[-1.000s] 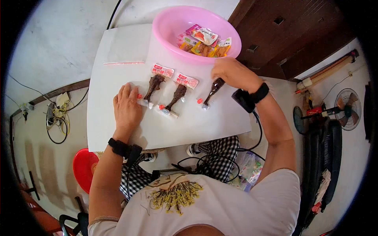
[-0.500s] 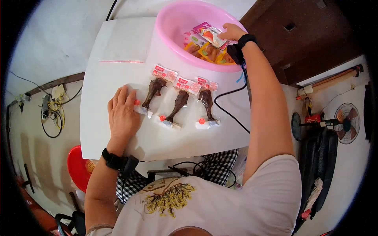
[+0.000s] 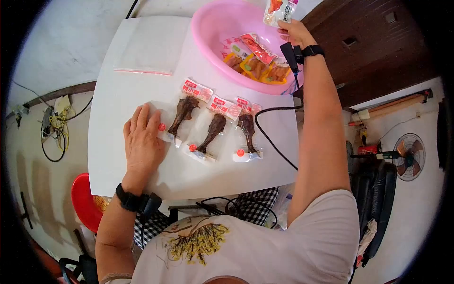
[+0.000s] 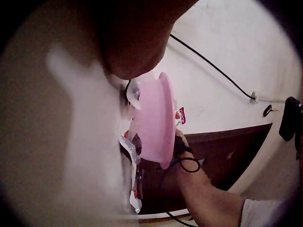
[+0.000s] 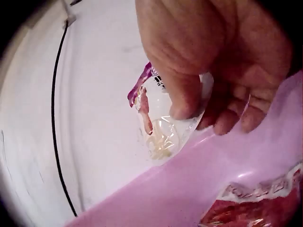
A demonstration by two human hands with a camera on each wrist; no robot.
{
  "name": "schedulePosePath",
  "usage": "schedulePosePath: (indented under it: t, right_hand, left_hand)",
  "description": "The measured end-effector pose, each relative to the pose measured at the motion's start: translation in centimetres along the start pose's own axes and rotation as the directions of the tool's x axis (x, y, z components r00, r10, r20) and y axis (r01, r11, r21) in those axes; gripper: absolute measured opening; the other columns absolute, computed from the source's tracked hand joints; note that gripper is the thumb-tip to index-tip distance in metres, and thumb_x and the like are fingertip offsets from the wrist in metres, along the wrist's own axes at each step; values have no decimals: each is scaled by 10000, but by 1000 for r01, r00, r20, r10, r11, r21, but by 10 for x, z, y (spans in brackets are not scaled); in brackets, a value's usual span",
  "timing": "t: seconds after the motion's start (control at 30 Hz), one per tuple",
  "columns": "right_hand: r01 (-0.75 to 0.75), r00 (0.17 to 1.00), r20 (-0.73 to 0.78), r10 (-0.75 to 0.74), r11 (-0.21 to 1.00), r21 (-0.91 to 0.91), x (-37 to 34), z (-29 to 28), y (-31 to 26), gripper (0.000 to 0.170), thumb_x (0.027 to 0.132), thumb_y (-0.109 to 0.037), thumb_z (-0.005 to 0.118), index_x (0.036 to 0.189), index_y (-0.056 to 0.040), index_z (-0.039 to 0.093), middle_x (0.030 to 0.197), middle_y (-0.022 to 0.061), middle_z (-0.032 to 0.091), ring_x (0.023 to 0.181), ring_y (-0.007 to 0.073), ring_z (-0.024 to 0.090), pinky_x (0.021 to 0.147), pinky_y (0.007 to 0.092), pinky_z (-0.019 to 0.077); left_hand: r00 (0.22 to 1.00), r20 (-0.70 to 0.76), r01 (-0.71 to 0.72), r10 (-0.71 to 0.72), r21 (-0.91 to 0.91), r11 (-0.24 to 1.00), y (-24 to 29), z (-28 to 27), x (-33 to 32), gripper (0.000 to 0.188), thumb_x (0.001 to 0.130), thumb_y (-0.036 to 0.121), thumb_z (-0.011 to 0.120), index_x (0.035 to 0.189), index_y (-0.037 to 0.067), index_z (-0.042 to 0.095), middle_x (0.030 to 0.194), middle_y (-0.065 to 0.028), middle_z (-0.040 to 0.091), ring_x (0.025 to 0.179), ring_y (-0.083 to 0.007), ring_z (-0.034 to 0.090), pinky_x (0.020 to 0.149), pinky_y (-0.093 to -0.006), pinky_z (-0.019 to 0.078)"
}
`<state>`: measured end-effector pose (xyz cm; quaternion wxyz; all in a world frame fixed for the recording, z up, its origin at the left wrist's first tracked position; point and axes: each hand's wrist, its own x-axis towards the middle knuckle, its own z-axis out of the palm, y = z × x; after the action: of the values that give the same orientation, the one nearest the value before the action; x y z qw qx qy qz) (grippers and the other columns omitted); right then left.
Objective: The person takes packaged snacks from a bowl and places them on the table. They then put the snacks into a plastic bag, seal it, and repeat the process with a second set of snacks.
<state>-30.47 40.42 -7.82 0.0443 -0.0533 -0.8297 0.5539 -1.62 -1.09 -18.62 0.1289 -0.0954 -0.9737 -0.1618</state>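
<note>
My right hand [image 3: 297, 34] pinches a white and purple snack packet [image 3: 280, 10] by its edge, held up over the far right rim of the pink basin [image 3: 204, 35]. In the right wrist view the thumb presses on the packet [image 5: 161, 135]. Inside the basin lie a red packet [image 3: 258, 48] and several yellow-edged packets [image 3: 255, 67]. My left hand [image 3: 144, 146] rests on the table, its fingers extended at the corner of the leftmost vacuum-packed drumstick [image 3: 183, 112]. To its right lie a second packed drumstick [image 3: 213, 131] and a third [image 3: 247, 127], in a row.
A clear zip bag [image 3: 146, 49] with a red strip lies at the white table's [image 3: 189, 177] back left. A black cable [image 3: 279, 108] from the right wrist crosses the table's right side. A red tub [image 3: 84, 203] stands on the floor at left.
The right hand laid the third packed drumstick in the row, reached into the basin and lifted the white and purple packet out, uncovering the red packet. The left hand stays on the table.
</note>
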Motion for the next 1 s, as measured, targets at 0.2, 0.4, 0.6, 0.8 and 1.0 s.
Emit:
schedulePosePath:
  t: [0.2,0.4,0.6,0.8,1.0]
  right_hand:
    - [79,957,254,140,717,-693,-7,-7,34,314,787,-271,686,988,-33,647,730,27,597,516,133,494,474,306,397]
    - [-10,876,389,284,818,-575,-23,24,40,394,791,-220,677,1051,69,618,820,80,652,661,162,584,610,307,468]
    - [173,937,339,84,732,-659,3,18,55,356,816,-163,689,1102,33,607,898,78,649,750,121,619,674,265,506]
    - [131,971,218,-97,980,-148,-44,-24,-14,281,852,-192,677,1021,28,628,906,89,660,763,143,626,694,293,521]
    - [208,968,86,-236,945,253,-189,-74,-65,322,930,-126,573,1210,24,522,1126,98,618,1020,171,602,897,311,492]
  left_hand:
    - [1000,-10,1,-1,-16,1000,0,2,0,428,792,55,534,1219,35,567,1379,-184,449,1307,-313,387,1064,-428,285]
    - [1000,-17,-7,7,-14,1000,-1,2,0,450,761,32,538,1209,30,573,1377,-188,452,1304,-318,391,1064,-427,288]
    - [999,-44,-19,19,-7,1000,0,1,0,433,762,36,541,1194,30,577,1366,-183,464,1289,-321,411,1055,-427,303]
    - [997,-75,-35,35,3,999,-1,4,-2,418,766,33,547,1183,33,578,1345,-182,484,1272,-321,430,1043,-428,317]
    - [991,-120,-70,67,-19,997,-4,7,-5,415,764,46,556,1179,36,576,1333,-179,490,1271,-319,428,1034,-434,324]
